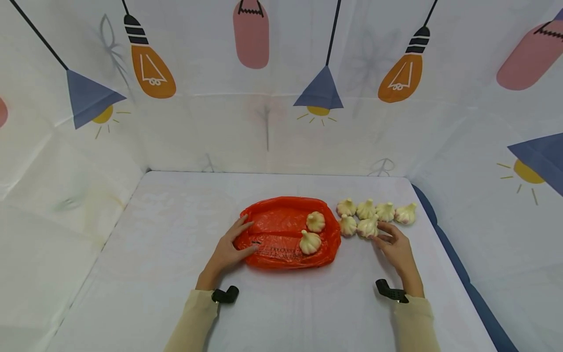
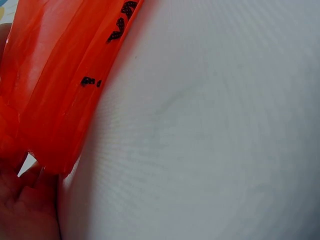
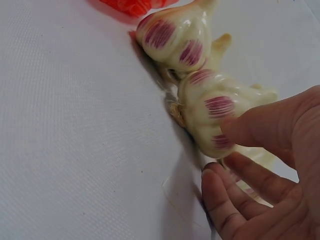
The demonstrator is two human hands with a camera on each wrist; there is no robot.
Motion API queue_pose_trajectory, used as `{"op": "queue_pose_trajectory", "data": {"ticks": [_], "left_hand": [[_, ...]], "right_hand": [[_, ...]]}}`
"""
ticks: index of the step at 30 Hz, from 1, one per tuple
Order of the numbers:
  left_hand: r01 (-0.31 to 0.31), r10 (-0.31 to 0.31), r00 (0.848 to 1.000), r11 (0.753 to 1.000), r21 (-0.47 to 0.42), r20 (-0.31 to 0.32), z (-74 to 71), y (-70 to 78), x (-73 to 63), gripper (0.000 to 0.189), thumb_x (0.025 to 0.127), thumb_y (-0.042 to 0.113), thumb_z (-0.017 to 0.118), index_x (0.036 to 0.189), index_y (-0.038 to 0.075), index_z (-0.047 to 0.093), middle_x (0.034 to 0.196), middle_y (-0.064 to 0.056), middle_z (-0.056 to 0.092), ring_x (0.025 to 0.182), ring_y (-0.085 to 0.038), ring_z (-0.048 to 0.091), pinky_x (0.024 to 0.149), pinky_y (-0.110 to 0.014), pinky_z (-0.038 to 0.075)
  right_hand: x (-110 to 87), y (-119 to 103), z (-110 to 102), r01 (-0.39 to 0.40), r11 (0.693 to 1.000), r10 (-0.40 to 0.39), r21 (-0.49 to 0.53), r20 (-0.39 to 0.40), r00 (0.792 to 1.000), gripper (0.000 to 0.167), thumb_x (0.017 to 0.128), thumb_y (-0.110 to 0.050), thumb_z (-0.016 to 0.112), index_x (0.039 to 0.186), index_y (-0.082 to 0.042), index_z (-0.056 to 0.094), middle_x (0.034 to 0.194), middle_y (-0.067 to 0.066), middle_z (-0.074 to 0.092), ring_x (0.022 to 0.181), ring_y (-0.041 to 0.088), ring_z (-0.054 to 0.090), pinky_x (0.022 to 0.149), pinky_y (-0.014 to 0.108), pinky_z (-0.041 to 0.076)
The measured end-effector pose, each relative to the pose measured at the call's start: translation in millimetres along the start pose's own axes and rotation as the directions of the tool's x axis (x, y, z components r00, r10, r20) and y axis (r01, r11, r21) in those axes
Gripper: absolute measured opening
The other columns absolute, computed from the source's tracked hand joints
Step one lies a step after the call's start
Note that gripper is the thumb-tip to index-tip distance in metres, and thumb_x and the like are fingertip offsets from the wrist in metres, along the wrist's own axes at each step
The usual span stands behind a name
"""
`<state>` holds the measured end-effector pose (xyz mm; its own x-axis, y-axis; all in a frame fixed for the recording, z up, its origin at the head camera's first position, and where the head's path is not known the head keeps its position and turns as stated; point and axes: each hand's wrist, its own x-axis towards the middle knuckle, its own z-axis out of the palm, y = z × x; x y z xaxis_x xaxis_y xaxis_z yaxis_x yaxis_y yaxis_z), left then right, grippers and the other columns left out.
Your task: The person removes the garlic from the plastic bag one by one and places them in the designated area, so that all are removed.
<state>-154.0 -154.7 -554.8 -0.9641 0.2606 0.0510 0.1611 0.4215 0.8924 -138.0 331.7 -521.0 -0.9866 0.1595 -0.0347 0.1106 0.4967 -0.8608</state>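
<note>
A red plastic bag (image 1: pixel 272 222) lies flat on the table, two garlic bulbs (image 1: pixel 310 242) resting on its right part. My left hand (image 1: pixel 230 247) rests at the bag's left end, thumb and fingers spread over its edge; the left wrist view has the bag's red film (image 2: pixel 55 95) against the palm. Right of the bag, several white garlic bulbs (image 1: pixel 366 209) stand close together in two rows. With thumb and fingertips my right hand (image 1: pixel 395 247) pinches the right bulb of the near row, a purple-streaked garlic bulb (image 3: pixel 202 107). It sits beside another garlic bulb (image 3: pixel 175 37).
The white table (image 1: pixel 290 308) meets a printed cloth wall (image 1: pixel 198 132) at the back. More cloth hangs at both sides. A dark blue strip (image 1: pixel 466 278) runs along the table's right edge. Black bands (image 1: pixel 391 292) are on both wrists.
</note>
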Motion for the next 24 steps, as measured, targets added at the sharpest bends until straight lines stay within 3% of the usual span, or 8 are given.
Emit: {"op": "queue_pose_trajectory", "data": {"ticks": [2, 5, 7, 9, 17, 22, 24], "left_hand": [[-0.001, 0.001, 1.0, 1.0, 0.0, -0.001, 0.2, -0.5, 0.0, 0.074, 0.086, 0.038, 0.082, 0.152, 0.022, 0.053, 0.17, 0.005, 0.029, 0.16, -0.032, 0.017, 0.124, -0.064, 0.021], [-0.006, 0.006, 1.0, 1.0, 0.001, -0.002, 0.5, -0.8, 0.1, 0.074, 0.085, 0.038, 0.083, 0.151, 0.022, 0.053, 0.17, 0.005, 0.029, 0.16, -0.032, 0.018, 0.124, -0.064, 0.021], [-0.007, 0.007, 1.0, 1.0, 0.001, -0.002, 0.5, -1.2, 0.2, 0.074, 0.085, 0.038, 0.083, 0.151, 0.022, 0.054, 0.17, 0.005, 0.03, 0.16, -0.032, 0.018, 0.124, -0.064, 0.021], [-0.008, 0.008, 1.0, 1.0, 0.0, -0.002, 0.3, -1.4, 0.2, 0.074, 0.085, 0.038, 0.083, 0.151, 0.022, 0.054, 0.17, 0.005, 0.03, 0.16, -0.032, 0.018, 0.124, -0.064, 0.02], [-0.022, 0.022, 1.0, 1.0, 0.0, -0.004, 0.4, -1.6, 0.8, 0.074, 0.085, 0.036, 0.083, 0.151, 0.02, 0.054, 0.17, 0.003, 0.03, 0.16, -0.032, 0.018, 0.124, -0.064, 0.019], [-0.017, 0.017, 1.0, 1.0, -0.003, -0.002, 0.3, -1.0, 0.5, 0.074, 0.085, 0.036, 0.083, 0.151, 0.02, 0.054, 0.17, 0.004, 0.03, 0.16, -0.031, 0.017, 0.125, -0.064, 0.019], [-0.011, 0.011, 1.0, 1.0, -0.002, -0.001, 0.2, -1.0, 0.2, 0.074, 0.085, 0.037, 0.083, 0.151, 0.02, 0.053, 0.17, 0.004, 0.029, 0.16, -0.031, 0.017, 0.125, -0.064, 0.019]], "right_hand": [[-0.6, 0, -1, 0.0, 1.0, 0.0, -0.014, 0.005, 1.0, 0.052, 0.098, -0.007, 0.068, 0.146, 0.001, 0.051, 0.151, 0.026, 0.05, 0.103, -0.002, 0.06, 0.077, 0.006, 0.05], [-1.7, -2, -2, -0.003, 0.999, 0.004, -0.036, 0.015, 1.0, 0.056, 0.098, -0.013, 0.07, 0.148, 0.0, 0.049, 0.152, 0.026, 0.049, 0.116, 0.023, 0.065, 0.078, 0.006, 0.049], [-3.1, -4, -4, 0.003, 0.998, -0.002, -0.062, 0.023, 1.0, 0.059, 0.098, -0.019, 0.071, 0.149, -0.001, 0.047, 0.153, 0.026, 0.048, 0.125, 0.039, 0.061, 0.078, 0.005, 0.047], [-4.8, -8, -7, 0.012, 0.996, -0.01, -0.09, 0.025, 1.0, 0.063, 0.098, -0.024, 0.072, 0.15, -0.001, 0.045, 0.153, 0.025, 0.047, 0.131, 0.046, 0.056, 0.079, 0.004, 0.045], [-10.1, -37, -14, 0.13, 0.976, -0.142, -0.176, -0.06, 0.988, 0.064, 0.097, -0.023, 0.074, 0.149, 0.002, 0.046, 0.15, 0.027, 0.05, 0.126, 0.045, 0.057, 0.079, 0.0, 0.04], [-11.2, -61, -10, 0.211, 0.961, -0.223, -0.176, -0.046, 0.974, 0.064, 0.094, -0.017, 0.077, 0.148, 0.001, 0.048, 0.148, 0.027, 0.052, 0.124, 0.045, 0.059, 0.08, 0.0, 0.044], [-11.7, -71, -7, 0.232, 0.955, -0.24, -0.183, -0.025, 0.97, 0.064, 0.093, -0.016, 0.077, 0.148, 0.0, 0.048, 0.148, 0.026, 0.052, 0.124, 0.045, 0.059, 0.084, 0.009, 0.051]]}}
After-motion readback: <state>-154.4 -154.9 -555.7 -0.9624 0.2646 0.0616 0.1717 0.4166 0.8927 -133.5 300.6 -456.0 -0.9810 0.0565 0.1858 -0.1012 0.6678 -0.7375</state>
